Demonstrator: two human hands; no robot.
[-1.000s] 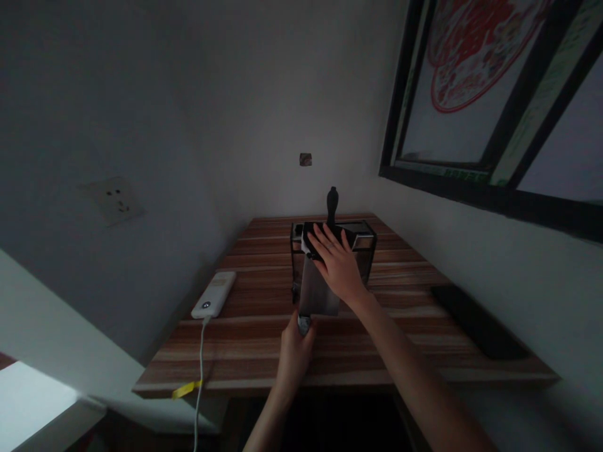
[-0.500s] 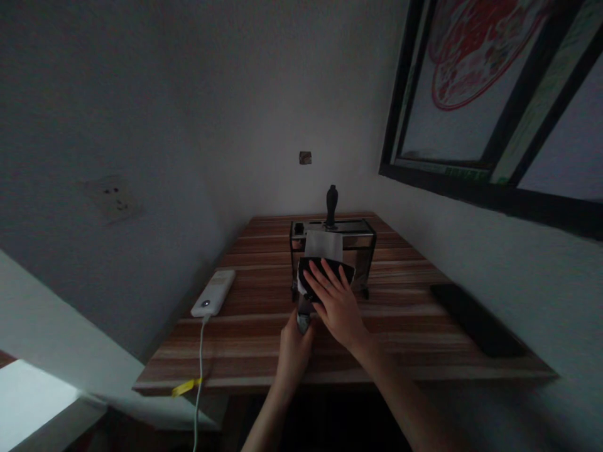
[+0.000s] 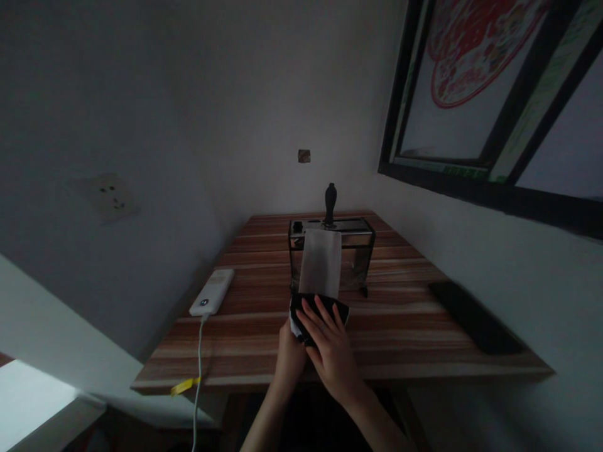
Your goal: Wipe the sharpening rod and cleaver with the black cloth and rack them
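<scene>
A metal-framed device (image 3: 362, 235) with an upright black handle (image 3: 330, 202) stands on the striped wooden table (image 3: 396, 323). A whitish strip (image 3: 321, 263) hangs over its front and reaches down to a black item with a white edge (image 3: 301, 307). My right hand (image 3: 330, 348) lies on that black item, fingers spread. Just left of it, my left hand (image 3: 289, 355) is under the black item's lower left edge. Its fingers are hidden, and so is anything they hold.
A white power bank (image 3: 214, 292) with a white cable (image 3: 199, 364) and yellow tag (image 3: 185, 386) lies on the left. At the right is a dark flat object (image 3: 473, 317). A framed picture (image 3: 499, 75) and a socket (image 3: 113, 198) are on the walls.
My right hand and the black item have moved down toward the table's front edge. More of the whitish strip shows. The grey object in my left hand is now hidden.
</scene>
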